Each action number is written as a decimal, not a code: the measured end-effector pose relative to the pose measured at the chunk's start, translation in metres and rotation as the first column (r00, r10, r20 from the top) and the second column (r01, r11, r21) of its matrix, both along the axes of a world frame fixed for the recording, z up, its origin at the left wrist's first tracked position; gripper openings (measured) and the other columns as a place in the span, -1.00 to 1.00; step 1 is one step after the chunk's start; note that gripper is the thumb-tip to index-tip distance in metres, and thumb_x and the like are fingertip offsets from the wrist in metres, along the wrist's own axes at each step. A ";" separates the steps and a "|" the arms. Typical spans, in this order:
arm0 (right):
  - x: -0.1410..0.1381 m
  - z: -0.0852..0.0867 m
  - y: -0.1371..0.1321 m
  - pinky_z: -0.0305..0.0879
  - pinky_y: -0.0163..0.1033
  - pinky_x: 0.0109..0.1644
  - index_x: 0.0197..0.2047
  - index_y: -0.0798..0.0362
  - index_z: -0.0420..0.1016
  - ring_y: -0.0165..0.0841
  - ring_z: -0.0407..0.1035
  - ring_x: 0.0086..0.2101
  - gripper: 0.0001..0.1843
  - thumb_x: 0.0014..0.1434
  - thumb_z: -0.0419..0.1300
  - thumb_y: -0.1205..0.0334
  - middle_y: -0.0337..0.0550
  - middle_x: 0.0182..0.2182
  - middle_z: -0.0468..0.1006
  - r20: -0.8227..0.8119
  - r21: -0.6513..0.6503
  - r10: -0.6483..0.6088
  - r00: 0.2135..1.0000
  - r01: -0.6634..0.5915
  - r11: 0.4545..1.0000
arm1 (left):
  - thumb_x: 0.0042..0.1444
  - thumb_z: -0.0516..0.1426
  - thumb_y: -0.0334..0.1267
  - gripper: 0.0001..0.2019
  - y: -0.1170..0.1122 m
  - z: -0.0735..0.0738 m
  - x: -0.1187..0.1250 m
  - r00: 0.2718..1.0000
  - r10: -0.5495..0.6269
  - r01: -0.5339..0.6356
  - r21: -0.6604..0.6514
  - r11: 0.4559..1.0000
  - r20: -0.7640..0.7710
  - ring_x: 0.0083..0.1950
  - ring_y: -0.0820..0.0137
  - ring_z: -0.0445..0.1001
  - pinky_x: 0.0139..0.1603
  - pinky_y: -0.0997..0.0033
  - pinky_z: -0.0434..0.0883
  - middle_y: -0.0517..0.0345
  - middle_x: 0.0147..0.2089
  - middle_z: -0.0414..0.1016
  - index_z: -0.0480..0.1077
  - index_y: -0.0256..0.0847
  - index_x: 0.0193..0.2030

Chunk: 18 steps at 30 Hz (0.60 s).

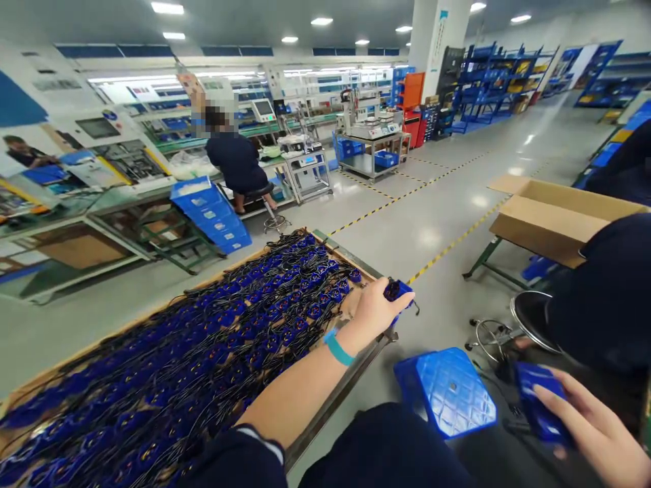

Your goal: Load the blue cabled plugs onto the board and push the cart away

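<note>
My left hand, with a teal band on its wrist, reaches over the near right corner of a table. Its fingers and thumb are closed around a blue housing with a dark inside, and a short black cable end hangs beside it. At the lower right, my right hand grips another blue housing, smooth on the side facing me; a dark cable seems to trail from it. Many blue housings with black cables lie in rows across the table to my left, with coloured wires inside them.
A blue plastic stool stands on the floor between my hands. Close on my right sits a person in dark clothes, beside a round stool and an open cardboard box. Another person works at a far bench near stacked blue bins.
</note>
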State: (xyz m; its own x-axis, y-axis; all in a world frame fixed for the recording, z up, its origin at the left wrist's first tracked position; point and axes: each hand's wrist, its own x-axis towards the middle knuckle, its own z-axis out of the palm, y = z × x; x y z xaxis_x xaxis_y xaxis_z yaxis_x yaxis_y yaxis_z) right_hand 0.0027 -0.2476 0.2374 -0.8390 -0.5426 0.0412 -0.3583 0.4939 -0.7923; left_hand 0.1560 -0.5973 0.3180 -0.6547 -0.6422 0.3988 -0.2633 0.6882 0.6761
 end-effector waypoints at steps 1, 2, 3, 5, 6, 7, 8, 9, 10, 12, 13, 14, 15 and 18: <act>-0.001 0.020 -0.033 0.46 -0.09 -0.52 0.22 -0.10 0.41 -0.16 0.51 -0.41 -0.29 0.13 0.13 -0.33 0.07 -0.08 0.62 0.056 0.019 0.100 0.993 -0.101 0.995 | 0.09 0.27 0.11 -0.64 -0.009 -0.002 0.012 0.999 0.033 -0.033 -0.074 0.997 -0.006 -0.25 0.31 0.44 -0.21 0.35 0.34 0.10 -0.31 0.49 0.39 -0.16 -0.29; 0.001 0.038 -0.067 0.47 -0.11 -0.46 0.23 -0.04 0.38 -0.17 0.51 -0.38 -0.28 0.14 0.14 -0.31 0.06 -0.11 0.62 0.062 0.021 0.197 0.978 -0.198 0.980 | 0.09 0.28 0.10 -0.63 -0.017 -0.007 0.026 0.998 0.062 -0.062 -0.141 0.988 -0.002 -0.22 0.29 0.45 -0.17 0.33 0.36 0.08 -0.27 0.49 0.39 -0.17 -0.26; 0.006 0.054 -0.102 0.49 -0.11 -0.36 0.21 0.00 0.37 -0.18 0.51 -0.34 -0.29 0.15 0.15 -0.29 0.02 -0.15 0.63 0.018 0.025 0.299 0.954 -0.299 0.954 | 0.09 0.28 0.10 -0.63 -0.023 -0.017 0.040 0.995 0.100 -0.095 -0.198 0.976 0.018 -0.19 0.27 0.46 -0.14 0.32 0.37 0.05 -0.24 0.49 0.39 -0.17 -0.23; 0.023 0.076 -0.170 0.47 -0.11 -0.17 0.13 0.02 0.40 -0.19 0.50 -0.27 -0.40 0.17 0.17 -0.21 -0.04 -0.19 0.62 -0.102 0.111 0.525 0.845 -0.515 0.850 | 0.09 0.28 0.11 -0.61 -0.034 -0.046 0.068 0.975 0.194 -0.156 -0.287 0.945 0.110 -0.14 0.21 0.47 -0.10 0.27 0.41 0.00 -0.19 0.48 0.39 -0.18 -0.20; 0.034 0.080 -0.202 0.44 -0.13 -0.12 0.12 0.01 0.40 -0.21 0.50 -0.25 -0.46 0.19 0.18 -0.13 -0.07 -0.19 0.62 -0.144 0.198 0.630 0.763 -0.602 0.774 | 0.09 0.28 0.11 -0.60 -0.038 -0.064 0.081 0.953 0.252 -0.188 -0.319 0.929 0.171 -0.12 0.18 0.48 -0.09 0.25 0.42 -0.03 -0.18 0.47 0.39 -0.19 -0.19; 0.045 0.078 -0.232 0.41 -0.15 -0.09 0.12 0.02 0.40 -0.21 0.50 -0.22 -0.50 0.19 0.18 -0.06 -0.07 -0.17 0.61 -0.176 0.295 0.721 0.670 -0.663 0.688 | 0.10 0.28 0.11 -0.60 -0.040 -0.083 0.092 0.923 0.308 -0.218 -0.342 0.914 0.233 -0.10 0.16 0.48 -0.08 0.23 0.44 -0.05 -0.16 0.47 0.40 -0.20 -0.19; 0.056 0.073 -0.260 0.39 -0.16 -0.07 0.12 0.03 0.41 -0.20 0.49 -0.19 -0.52 0.19 0.20 0.01 -0.05 -0.15 0.60 -0.191 0.399 0.797 0.573 -0.697 0.596 | 0.10 0.27 0.10 -0.61 -0.042 -0.102 0.102 0.884 0.361 -0.249 -0.356 0.901 0.297 -0.09 0.14 0.47 -0.08 0.21 0.44 -0.06 -0.16 0.47 0.41 -0.20 -0.19; 0.066 0.064 -0.286 0.37 -0.17 -0.07 0.11 0.05 0.41 -0.18 0.49 -0.17 -0.54 0.18 0.21 0.05 -0.01 -0.15 0.60 -0.193 0.502 0.856 0.480 -0.701 0.506 | 0.11 0.27 0.09 -0.61 -0.044 -0.121 0.110 0.839 0.408 -0.278 -0.359 0.891 0.360 -0.08 0.12 0.47 -0.09 0.20 0.45 -0.06 -0.17 0.46 0.41 -0.20 -0.18; 0.074 0.052 -0.308 0.36 -0.17 -0.07 0.10 0.08 0.42 -0.15 0.50 -0.15 -0.55 0.17 0.22 0.08 0.02 -0.15 0.60 -0.187 0.594 0.902 0.389 -0.687 0.419 | 0.12 0.26 0.09 -0.62 -0.045 -0.138 0.117 0.793 0.444 -0.308 -0.354 0.883 0.417 -0.08 0.12 0.46 -0.10 0.19 0.45 -0.05 -0.18 0.46 0.42 -0.21 -0.18; 0.087 0.026 -0.345 0.36 -0.15 -0.09 0.06 0.11 0.43 -0.09 0.50 -0.14 -0.56 0.15 0.25 0.10 0.09 -0.16 0.60 -0.156 0.735 0.962 0.224 -0.624 0.265 | 0.13 0.25 0.11 -0.60 -0.045 -0.165 0.125 0.704 0.495 -0.374 -0.327 0.868 0.510 -0.10 0.11 0.45 -0.13 0.19 0.46 -0.05 -0.19 0.44 0.43 -0.21 -0.18; 0.091 0.014 -0.359 0.37 -0.15 -0.10 0.06 0.12 0.43 -0.07 0.51 -0.14 -0.55 0.14 0.27 0.10 0.11 -0.16 0.60 -0.133 0.781 0.979 0.152 -0.592 0.198 | 0.12 0.25 0.13 -0.59 -0.045 -0.175 0.126 0.670 0.505 -0.403 -0.305 0.863 0.544 -0.10 0.11 0.44 -0.14 0.18 0.46 -0.06 -0.19 0.43 0.43 -0.22 -0.18; 0.094 0.003 -0.371 0.38 -0.14 -0.11 0.05 0.12 0.43 -0.06 0.51 -0.15 -0.55 0.13 0.28 0.11 0.12 -0.16 0.60 -0.108 0.812 0.990 0.090 -0.567 0.140 | 0.11 0.25 0.15 -0.56 -0.045 -0.183 0.126 0.645 0.507 -0.427 -0.280 0.860 0.572 -0.10 0.10 0.44 -0.15 0.17 0.46 -0.07 -0.18 0.43 0.44 -0.24 -0.18; 0.095 -0.007 -0.382 0.38 -0.14 -0.12 0.05 0.13 0.43 -0.07 0.52 -0.16 -0.54 0.13 0.29 0.10 0.13 -0.16 0.60 -0.083 0.831 0.996 0.038 -0.549 0.090 | 0.08 0.26 0.18 -0.52 -0.044 -0.188 0.125 0.626 0.505 -0.448 -0.256 0.856 0.594 -0.10 0.10 0.43 -0.16 0.17 0.46 -0.08 -0.18 0.43 0.44 -0.25 -0.19; 0.095 -0.029 -0.406 0.41 -0.12 -0.14 0.04 0.14 0.43 -0.07 0.51 -0.17 -0.55 0.15 0.29 0.07 0.15 -0.16 0.58 -0.014 0.844 0.998 -0.068 -0.536 -0.025 | -0.02 0.30 0.25 -0.43 -0.043 -0.195 0.116 0.580 0.535 -0.513 -0.235 0.826 0.614 -0.11 0.08 0.42 -0.20 0.16 0.46 -0.08 -0.19 0.42 0.43 -0.28 -0.19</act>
